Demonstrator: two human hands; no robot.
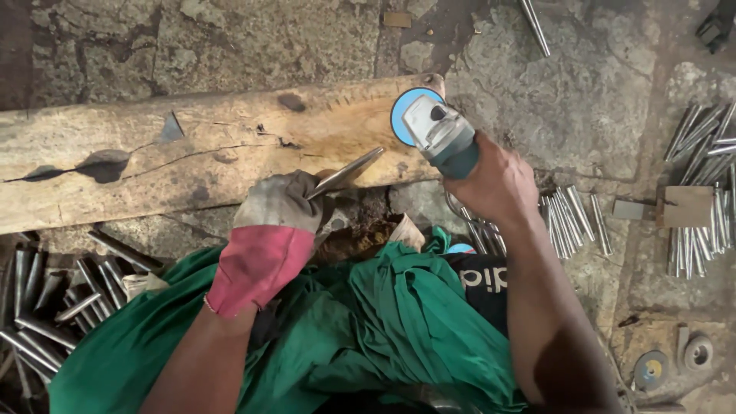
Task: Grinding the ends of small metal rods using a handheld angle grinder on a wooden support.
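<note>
Green cloth hides lap; left hand grips metal strip, right hand clamps grinder.

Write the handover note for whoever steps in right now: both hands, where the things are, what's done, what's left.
Left hand, gloved, holds a flat metal piece with its tip over the wooden beam.
Right hand, bare, grips the angle grinder; its blue disc sits over the beam, just right of the piece, not touching it.
Metal rods lie in piles on the floor at both sides.
Done: piece and grinder in hand.
Left: the grinding itself; no sparks show.
</note>
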